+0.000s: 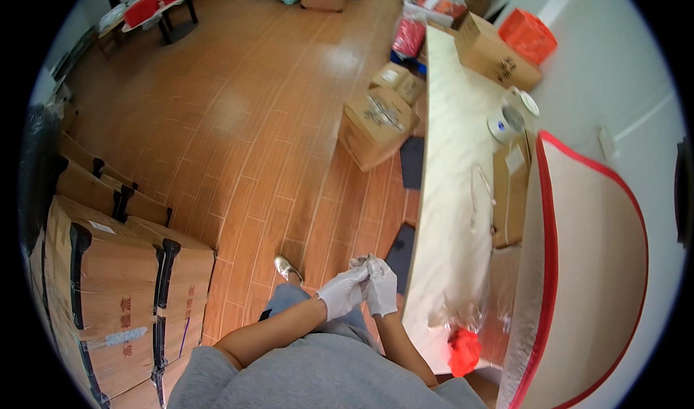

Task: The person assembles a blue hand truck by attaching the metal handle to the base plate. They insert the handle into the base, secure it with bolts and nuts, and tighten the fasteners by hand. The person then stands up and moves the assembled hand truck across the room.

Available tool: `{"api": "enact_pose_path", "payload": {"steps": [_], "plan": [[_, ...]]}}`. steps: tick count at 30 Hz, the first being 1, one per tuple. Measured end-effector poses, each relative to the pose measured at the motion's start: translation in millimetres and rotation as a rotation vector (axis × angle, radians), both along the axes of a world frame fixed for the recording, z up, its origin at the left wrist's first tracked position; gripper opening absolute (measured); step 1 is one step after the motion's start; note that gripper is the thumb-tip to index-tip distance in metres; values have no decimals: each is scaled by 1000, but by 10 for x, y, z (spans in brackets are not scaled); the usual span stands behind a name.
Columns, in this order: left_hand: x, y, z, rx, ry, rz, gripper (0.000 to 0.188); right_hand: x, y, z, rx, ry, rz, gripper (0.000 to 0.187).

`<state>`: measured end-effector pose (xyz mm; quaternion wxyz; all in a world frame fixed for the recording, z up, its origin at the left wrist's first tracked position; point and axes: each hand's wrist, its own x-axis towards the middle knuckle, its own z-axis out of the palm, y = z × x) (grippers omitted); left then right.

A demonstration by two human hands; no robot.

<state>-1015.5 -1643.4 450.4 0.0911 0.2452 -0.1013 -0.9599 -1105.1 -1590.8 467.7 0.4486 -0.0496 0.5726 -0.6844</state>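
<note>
White gloves cover both of my hands, which meet in front of my body beside the long table (452, 192). My left hand (343, 292) reaches in from the left, its fingers closed against those of the other hand. My right hand (380, 286) is closed too, with fingertips bent together at the top. A small greyish bit shows between the fingertips, too small to name. Nearest on the table, to the right, are a crumpled clear plastic bag (463, 311) and a bright red bundle (464, 352) at the table's near end.
A red-edged pale panel (593, 264) stands along the table's right side. Farther up the table are a flat carton (511, 185), a white tin (505, 123) and a large carton (491, 51). Cartons (377, 123) sit on the floor; tall strapped boxes (119, 286) stand left.
</note>
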Motion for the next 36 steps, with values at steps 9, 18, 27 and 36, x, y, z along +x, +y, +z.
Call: {"api": "enact_pose_path", "payload": {"steps": [9,18,27,36], "plan": [[815,-1979,384,2137,466,642,39,584,-2157,120,-55,97,79,29],[1805,-3073,933,2638,1201,970,43,1349,-3653,172,-112,-65,616,39],[1616,-4267,-18,272,419,947,50,1230,-5347,-185,-50,-408,626,38],[877,-5961,600,-380,-268,940,45,-20,-6917,65,-182,-76,693,27]]}}
